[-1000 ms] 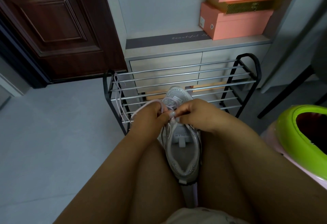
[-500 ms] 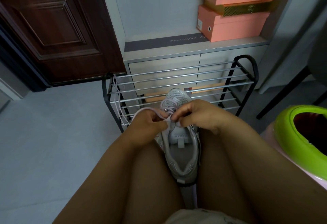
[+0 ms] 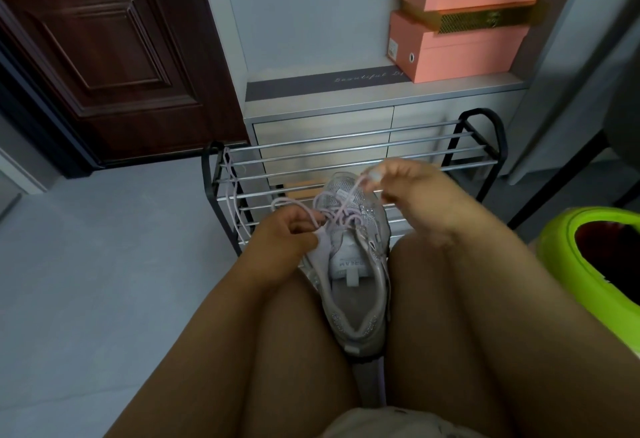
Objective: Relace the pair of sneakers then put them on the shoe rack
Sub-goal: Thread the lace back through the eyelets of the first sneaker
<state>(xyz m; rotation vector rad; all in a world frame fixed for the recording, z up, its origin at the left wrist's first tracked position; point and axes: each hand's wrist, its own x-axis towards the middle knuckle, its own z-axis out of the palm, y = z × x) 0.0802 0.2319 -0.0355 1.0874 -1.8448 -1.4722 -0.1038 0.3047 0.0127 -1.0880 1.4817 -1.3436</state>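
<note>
Nearest: pale grey mesh sneaker [image 3: 356,285] wedged upright between the person's knees, heel toward the body, toe toward the rack.

Progress, as judged: thin lilac lace [image 3: 341,210] runs criss-cross through the upper eyelets, loose loops over the tongue. Lacing of this shoe looks far along but not tightened or tied. Second sneaker not in view. Nothing shelved yet, so most of the task remains: finish this shoe, do the other, place both.

Left hand [image 3: 289,242]: low at the shoe's left side, fingers curled, pinching a lace loop against the collar.

Right hand [image 3: 412,190]: raised above and beyond the toe, blurred; fingertips pinch the lace end, strand drawn taut up from the eyelets.

Beyond: black-framed shoe rack with chrome rails [image 3: 346,160], just past the toe; a second lilac lace [image 3: 232,195] hangs off its left end. Behind it, pale drawer cabinet [image 3: 322,126], pink shoeboxes [image 3: 460,53] stacked on top.
</note>
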